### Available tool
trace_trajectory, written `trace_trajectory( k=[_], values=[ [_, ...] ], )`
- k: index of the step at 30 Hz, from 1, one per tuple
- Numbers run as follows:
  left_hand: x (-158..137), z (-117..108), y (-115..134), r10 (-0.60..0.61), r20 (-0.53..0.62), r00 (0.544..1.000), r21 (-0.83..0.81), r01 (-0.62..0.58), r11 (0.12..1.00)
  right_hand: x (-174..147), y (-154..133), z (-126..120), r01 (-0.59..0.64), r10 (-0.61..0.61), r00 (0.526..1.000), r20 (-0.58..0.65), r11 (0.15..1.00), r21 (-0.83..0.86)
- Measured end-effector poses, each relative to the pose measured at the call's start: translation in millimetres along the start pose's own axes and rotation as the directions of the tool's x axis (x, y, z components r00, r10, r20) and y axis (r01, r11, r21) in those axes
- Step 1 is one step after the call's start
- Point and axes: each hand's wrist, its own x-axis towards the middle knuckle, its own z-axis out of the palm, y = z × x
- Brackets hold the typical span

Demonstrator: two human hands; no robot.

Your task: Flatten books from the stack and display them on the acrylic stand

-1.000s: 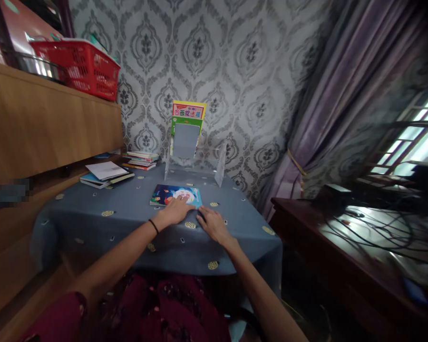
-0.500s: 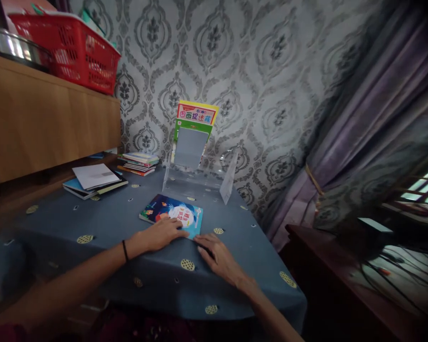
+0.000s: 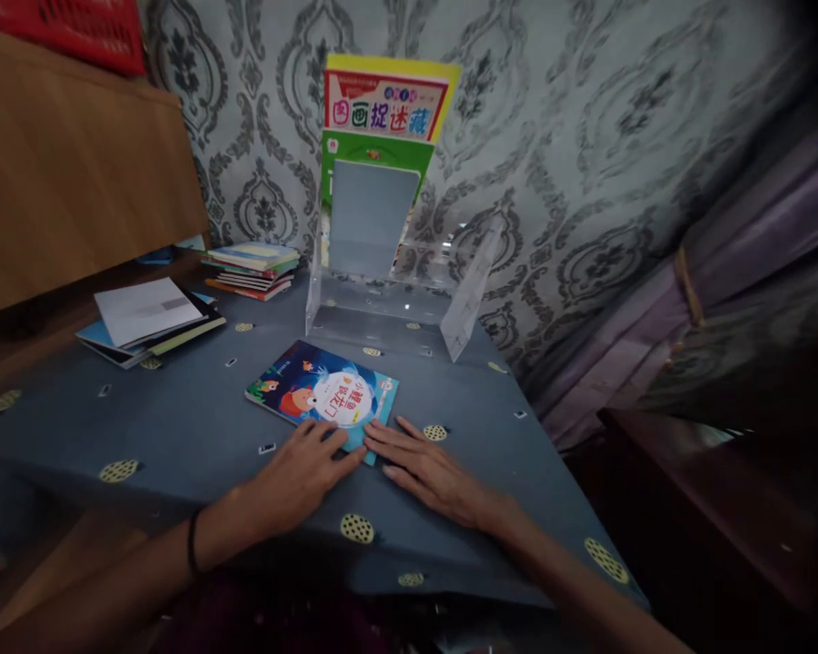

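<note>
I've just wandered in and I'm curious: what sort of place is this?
Probably a room in a home, judging by the patterned wallpaper, the tied-back curtain and the pineapple-print tablecloth.

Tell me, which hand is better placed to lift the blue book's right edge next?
Probably the right hand: it overlaps the right edge of the blue book at the near corner, while the left hand lies over the near edge, farther left.

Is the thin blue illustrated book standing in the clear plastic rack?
No, that book lies flat on the grey-blue patterned tablecloth, in front of the rack.
</note>
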Motion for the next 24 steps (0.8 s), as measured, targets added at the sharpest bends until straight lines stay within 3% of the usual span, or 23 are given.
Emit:
trace_trajectory(
  k=[7, 13, 17, 18, 22, 24],
  values=[
    [6, -3, 0, 0.012, -0.003, 1.0, 0.03, -0.012, 0.999, 15, 53, -18, -0.061, 0.06, 0.996, -0.068, 0.998, -0.011],
    [10, -13, -7, -0.015, 0.113, 0.993, -0.065, 0.022, 0.998, 33, 84, -23, -0.109, 0.101, 0.975, -0.196, 0.994, -0.032],
    [32, -23, -52, 0.08, 0.198, 0.977, -0.348, -0.006, 0.937, 38, 83, -20, -0.136, 0.109, 0.969, -0.223, 0.985, -0.108],
    [40, -24, -68, 0.05, 0.199, 0.979, -0.389, 0.032, 0.921, 39, 82, -19, -0.152, 0.118, 0.967, -0.227, 0.979, -0.138],
    [73, -18, -127, -0.094, 0.344, 0.934, -0.268, 0.194, 0.944, 42, 78, -19, -0.231, 0.189, 0.959, -0.213, 0.953, -0.194],
    [84, -14, -145, -0.1, 0.411, 0.906, -0.225, 0.207, 0.952, 46, 78, -21, -0.255, 0.224, 0.956, -0.19, 0.954, -0.158]
  ],
)
